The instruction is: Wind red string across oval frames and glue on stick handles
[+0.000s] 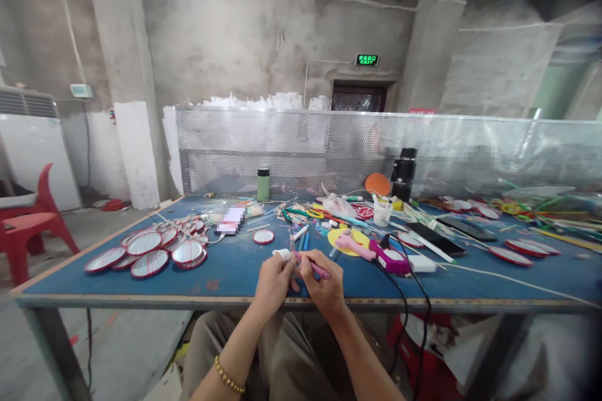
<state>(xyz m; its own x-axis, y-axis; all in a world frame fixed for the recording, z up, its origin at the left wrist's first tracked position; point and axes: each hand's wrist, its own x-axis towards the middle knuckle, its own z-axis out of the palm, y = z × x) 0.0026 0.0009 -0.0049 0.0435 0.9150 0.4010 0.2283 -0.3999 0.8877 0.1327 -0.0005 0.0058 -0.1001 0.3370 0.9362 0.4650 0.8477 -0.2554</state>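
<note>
Our left fingers [277,268] pinch a small white piece [281,254]; our right fingers [308,270] curl tightly round a slim pink tool [322,271] beside it. Beyond them, a round, red-rimmed mirror [263,237] lies on the blue counter [230,276], then a perforated metal screen [282,141].

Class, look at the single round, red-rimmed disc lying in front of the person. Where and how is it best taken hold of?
Probably by opposite edges of the red rim of the disc, coming from above and the near side. It lies flat on the blue tabletop, so its edge offers the grip; the hands are on that near side.
</note>
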